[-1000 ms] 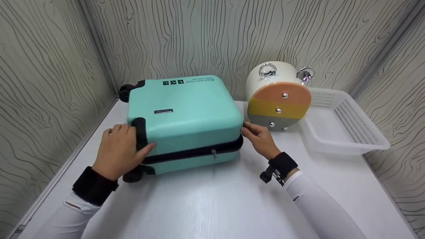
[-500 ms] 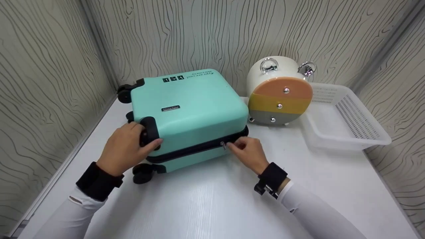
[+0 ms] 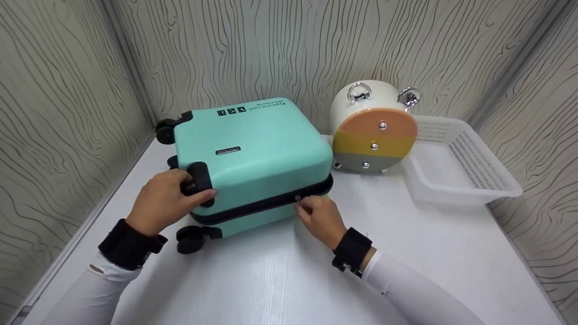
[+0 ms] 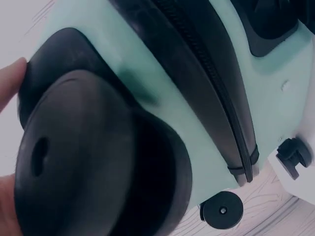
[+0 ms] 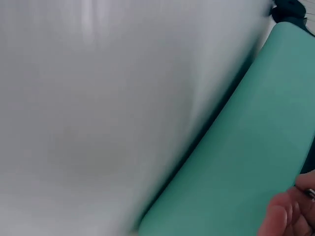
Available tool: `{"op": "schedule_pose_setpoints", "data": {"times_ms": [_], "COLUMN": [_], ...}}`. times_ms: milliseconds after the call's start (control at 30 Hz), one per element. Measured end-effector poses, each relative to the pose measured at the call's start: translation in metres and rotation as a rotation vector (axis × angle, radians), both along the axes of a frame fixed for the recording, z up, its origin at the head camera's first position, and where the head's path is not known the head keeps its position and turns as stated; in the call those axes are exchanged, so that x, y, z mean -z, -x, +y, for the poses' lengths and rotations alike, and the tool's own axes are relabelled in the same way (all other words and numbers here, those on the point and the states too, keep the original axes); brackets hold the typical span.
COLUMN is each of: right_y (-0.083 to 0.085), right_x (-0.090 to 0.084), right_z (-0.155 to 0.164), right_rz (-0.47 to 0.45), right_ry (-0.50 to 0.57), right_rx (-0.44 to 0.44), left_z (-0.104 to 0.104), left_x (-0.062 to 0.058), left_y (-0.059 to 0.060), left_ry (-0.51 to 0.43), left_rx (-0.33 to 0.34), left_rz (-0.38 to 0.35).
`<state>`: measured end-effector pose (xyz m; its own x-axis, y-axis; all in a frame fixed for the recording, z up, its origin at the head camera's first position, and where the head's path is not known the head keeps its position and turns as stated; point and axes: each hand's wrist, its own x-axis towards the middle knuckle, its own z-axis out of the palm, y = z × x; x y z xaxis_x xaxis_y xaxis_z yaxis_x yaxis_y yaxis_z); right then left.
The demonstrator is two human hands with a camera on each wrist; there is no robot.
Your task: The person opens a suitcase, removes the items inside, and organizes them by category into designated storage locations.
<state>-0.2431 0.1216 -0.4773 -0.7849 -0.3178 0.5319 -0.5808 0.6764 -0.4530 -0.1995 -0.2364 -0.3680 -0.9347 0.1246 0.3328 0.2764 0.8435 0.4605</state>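
- Suitcase (image 3: 253, 153): mint green, lying flat on the white table (image 3: 280, 280), wheels toward the left wall.
- Left hand (image 3: 160, 203): fingers curled round the suitcase's near black wheel (image 3: 196, 178).
- Right hand (image 3: 318, 219): at the suitcase's front edge, fingertips pinching the metal zipper pull (image 3: 298, 199).
- Round drawer box (image 3: 372, 131): just right of the suitcase.
- White basket (image 3: 469, 180): right of the suitcase, beyond the drawer box.

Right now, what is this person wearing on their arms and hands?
Both hands, left and right, are bare. Each arm has a long white sleeve and a broad black wrist band; the right band carries a small black mount.
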Motion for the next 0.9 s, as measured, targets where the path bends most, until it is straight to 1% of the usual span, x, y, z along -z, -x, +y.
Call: {"op": "schedule_pose_setpoints", "data": {"times_ms": [100,233,333,400,533,700,800,900], "right_y": [-0.005,-0.016,-0.026,-0.031,-0.038,-0.041,-0.04,-0.037], "right_x": [0.001,0.002,0.002,0.001,-0.004,-0.01,-0.011,-0.012], "right_z": [-0.005,-0.021,-0.04,-0.054,-0.08,-0.109,-0.121,-0.126], "right_rz": [0.014,-0.002,-0.009,0.001,0.015,0.015,0.015,-0.01], "right_ry": [0.007,-0.045,-0.098,-0.142,-0.235,-0.32,-0.336,-0.324], "right_rx": [-0.037,-0.117,-0.214,-0.285,-0.391,-0.46,-0.482,-0.497], "left_z": [0.0,0.0,0.0,0.0,0.001,0.0,0.0,-0.001], "left_x": [-0.002,-0.002,-0.001,0.0,-0.001,-0.001,0.001,0.005], "left_y": [-0.002,-0.005,-0.005,-0.004,-0.002,0.0,0.002,0.001], "left_ry": [-0.004,-0.003,-0.008,-0.014,-0.018,-0.014,-0.017,-0.015], "left_rx": [-0.019,-0.02,-0.015,-0.012,-0.005,0.006,0.011,0.016], "left_rz": [-0.009,-0.002,0.012,0.02,0.035,0.045,0.052,0.088]}}
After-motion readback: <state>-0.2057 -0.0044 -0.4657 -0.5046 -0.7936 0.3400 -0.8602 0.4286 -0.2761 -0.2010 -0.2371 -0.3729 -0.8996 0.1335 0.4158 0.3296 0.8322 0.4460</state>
